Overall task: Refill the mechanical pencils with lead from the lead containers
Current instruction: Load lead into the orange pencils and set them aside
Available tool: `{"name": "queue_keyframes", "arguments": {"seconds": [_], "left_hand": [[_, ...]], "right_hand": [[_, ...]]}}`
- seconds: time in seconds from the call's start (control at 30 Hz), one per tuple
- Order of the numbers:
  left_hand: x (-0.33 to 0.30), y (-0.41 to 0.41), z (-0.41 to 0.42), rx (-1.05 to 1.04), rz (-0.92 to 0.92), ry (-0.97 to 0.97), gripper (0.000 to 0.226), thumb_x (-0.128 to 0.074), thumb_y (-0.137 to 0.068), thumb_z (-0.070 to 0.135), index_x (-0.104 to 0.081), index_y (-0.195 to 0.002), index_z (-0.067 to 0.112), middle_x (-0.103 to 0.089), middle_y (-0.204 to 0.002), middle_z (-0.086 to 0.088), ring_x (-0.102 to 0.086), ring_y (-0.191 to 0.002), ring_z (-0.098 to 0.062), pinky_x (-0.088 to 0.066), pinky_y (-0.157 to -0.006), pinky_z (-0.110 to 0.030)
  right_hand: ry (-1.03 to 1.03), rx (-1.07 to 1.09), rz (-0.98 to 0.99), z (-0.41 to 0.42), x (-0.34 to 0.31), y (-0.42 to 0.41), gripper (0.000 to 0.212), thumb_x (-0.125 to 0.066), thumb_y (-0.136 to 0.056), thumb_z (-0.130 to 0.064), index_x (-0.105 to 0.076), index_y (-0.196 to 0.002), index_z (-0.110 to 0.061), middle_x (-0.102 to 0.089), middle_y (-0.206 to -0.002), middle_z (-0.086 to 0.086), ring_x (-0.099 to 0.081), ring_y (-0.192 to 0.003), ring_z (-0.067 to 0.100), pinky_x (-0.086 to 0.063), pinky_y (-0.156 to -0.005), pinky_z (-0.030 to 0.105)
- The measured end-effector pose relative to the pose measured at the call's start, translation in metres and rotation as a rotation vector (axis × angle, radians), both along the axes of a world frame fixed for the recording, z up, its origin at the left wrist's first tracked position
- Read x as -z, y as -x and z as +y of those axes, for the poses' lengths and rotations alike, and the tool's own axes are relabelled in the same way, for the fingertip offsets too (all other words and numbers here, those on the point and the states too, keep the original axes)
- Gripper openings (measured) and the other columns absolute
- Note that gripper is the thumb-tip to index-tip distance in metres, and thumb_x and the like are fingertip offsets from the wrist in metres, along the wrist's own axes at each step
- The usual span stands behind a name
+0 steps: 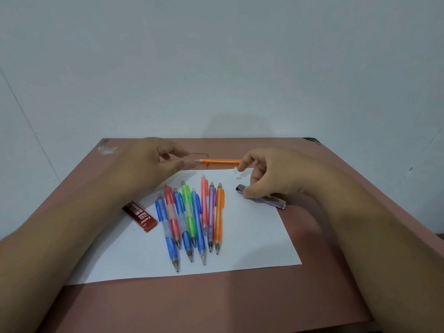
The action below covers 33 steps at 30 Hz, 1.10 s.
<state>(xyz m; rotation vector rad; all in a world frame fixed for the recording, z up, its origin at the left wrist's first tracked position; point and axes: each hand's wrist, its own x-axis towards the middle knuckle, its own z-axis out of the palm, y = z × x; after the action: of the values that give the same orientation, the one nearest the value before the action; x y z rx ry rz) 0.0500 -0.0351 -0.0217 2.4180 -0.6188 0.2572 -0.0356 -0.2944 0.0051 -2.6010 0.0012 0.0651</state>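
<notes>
Your right hand [269, 171] pinches the rear end of an orange pencil [219, 161], held level above the bench [240, 296]. Your left hand [153, 162] hovers near its tip, fingers loosely curled, holding nothing. The clear lead container [274, 200] lies under your right hand. Lead is brittle; pinch it lightly.

Both forearms are reaching forward from the lower corners of the view, bare, converging toward the middle. The left hand [153, 162] is hovering palm down, thumb and forefinger extended toward each other with a small gap between them, holding nothing that can be made out. The right hand [269, 171] is lying with knuckles up, fingers curled; forefinger and thumb are pinching one end of an orange pencil [218, 161], which is pointing toward the left hand.
</notes>
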Motion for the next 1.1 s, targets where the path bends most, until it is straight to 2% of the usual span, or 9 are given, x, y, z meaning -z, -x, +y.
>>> {"name": "queue_keyframes", "arguments": {"seconds": [0.13,0.2,0.3,0.4,0.47,0.67,0.87,1.0,1.1], "left_hand": [[-0.006,0.011,-0.003,0.077,0.007,0.060,0.023,-0.064,-0.086,0.054,-0.068,-0.108,0.048,-0.057,-0.092,0.030,-0.055,-0.083,0.004,-0.039,-0.063,-0.017],[-0.009,0.016,-0.004,0.141,0.086,0.135,0.024,-0.064,-0.080,0.060,-0.069,-0.101,0.051,-0.068,-0.089,0.023,-0.061,-0.084,0.003,-0.044,-0.063,-0.017],[-0.014,0.027,-0.010,0.253,0.165,0.214,0.029,-0.066,-0.078,0.054,-0.072,-0.106,0.047,-0.074,-0.091,0.021,-0.065,-0.088,0.000,-0.050,-0.064,-0.012],[-0.016,0.033,-0.018,0.322,0.176,0.309,0.024,-0.069,-0.086,0.036,-0.071,-0.109,0.042,-0.071,-0.085,0.035,-0.062,-0.092,0.015,-0.043,-0.065,0.001],[-0.017,0.036,-0.019,0.333,0.178,0.349,0.023,-0.069,-0.089,0.029,-0.070,-0.109,0.039,-0.067,-0.077,0.040,-0.059,-0.089,0.023,-0.039,-0.065,0.005],[-0.017,0.032,-0.019,0.331,0.255,0.536,0.023,-0.073,-0.080,0.028,-0.079,-0.101,0.021,-0.078,-0.090,0.008,-0.069,-0.080,0.001,-0.048,-0.061,-0.009],[-0.018,0.032,-0.019,0.303,0.254,0.560,0.021,-0.072,-0.081,0.030,-0.078,-0.100,0.022,-0.078,-0.089,0.006,-0.067,-0.075,0.000,-0.049,-0.062,-0.012],[-0.019,0.031,-0.018,0.250,0.233,0.565,0.029,-0.070,-0.074,0.042,-0.078,-0.096,0.025,-0.077,-0.088,0.005,-0.070,-0.082,-0.012,-0.058,-0.077,-0.033],[-0.019,0.030,-0.018,0.230,0.207,0.545,0.023,-0.068,-0.078,0.041,-0.077,-0.095,0.029,-0.077,-0.087,0.008,-0.070,-0.083,-0.013,-0.058,-0.075,-0.032]], "right_hand": [[-0.257,-0.031,-0.109,0.004,-0.003,0.002,0.032,-0.087,-0.076,-0.023,-0.068,-0.101,-0.027,-0.076,-0.083,-0.006,-0.067,-0.070,0.005,-0.057,-0.076,0.031],[-0.396,-0.037,-0.189,0.009,-0.002,0.002,0.030,-0.089,-0.075,-0.018,-0.068,-0.096,-0.020,-0.075,-0.083,-0.002,-0.067,-0.070,0.007,-0.056,-0.074,0.029],[-0.594,-0.048,-0.316,0.018,0.005,0.002,0.033,-0.091,-0.072,-0.012,-0.063,-0.089,-0.011,-0.075,-0.084,0.009,-0.070,-0.077,0.031,-0.061,-0.082,0.050],[-0.677,-0.072,-0.359,0.026,0.009,0.003,0.035,-0.091,-0.072,-0.010,-0.060,-0.087,-0.008,-0.075,-0.084,0.011,-0.071,-0.087,0.042,-0.057,-0.086,0.062],[-0.697,-0.088,-0.356,0.029,0.010,0.003,0.033,-0.090,-0.072,-0.009,-0.060,-0.085,-0.008,-0.075,-0.084,0.012,-0.073,-0.086,0.039,-0.058,-0.086,0.061],[-0.708,-0.123,-0.340,0.036,0.010,0.002,0.031,-0.086,-0.076,-0.006,-0.059,-0.088,-0.001,-0.075,-0.086,0.015,-0.074,-0.082,0.032,-0.063,-0.082,0.047],[-0.672,-0.132,-0.319,0.034,0.009,0.002,0.032,-0.087,-0.076,-0.007,-0.059,-0.092,-0.008,-0.074,-0.092,0.012,-0.074,-0.088,0.033,-0.062,-0.081,0.051],[-0.568,-0.114,-0.300,0.034,0.008,0.002,0.034,-0.086,-0.079,-0.014,-0.066,-0.105,-0.021,-0.076,-0.093,-0.002,-0.075,-0.086,0.023,-0.064,-0.079,0.046],[-0.522,-0.101,-0.281,0.036,0.007,0.000,0.029,-0.081,-0.085,-0.019,-0.071,-0.112,-0.025,-0.077,-0.095,-0.005,-0.075,-0.086,0.018,-0.064,-0.078,0.043]]}}
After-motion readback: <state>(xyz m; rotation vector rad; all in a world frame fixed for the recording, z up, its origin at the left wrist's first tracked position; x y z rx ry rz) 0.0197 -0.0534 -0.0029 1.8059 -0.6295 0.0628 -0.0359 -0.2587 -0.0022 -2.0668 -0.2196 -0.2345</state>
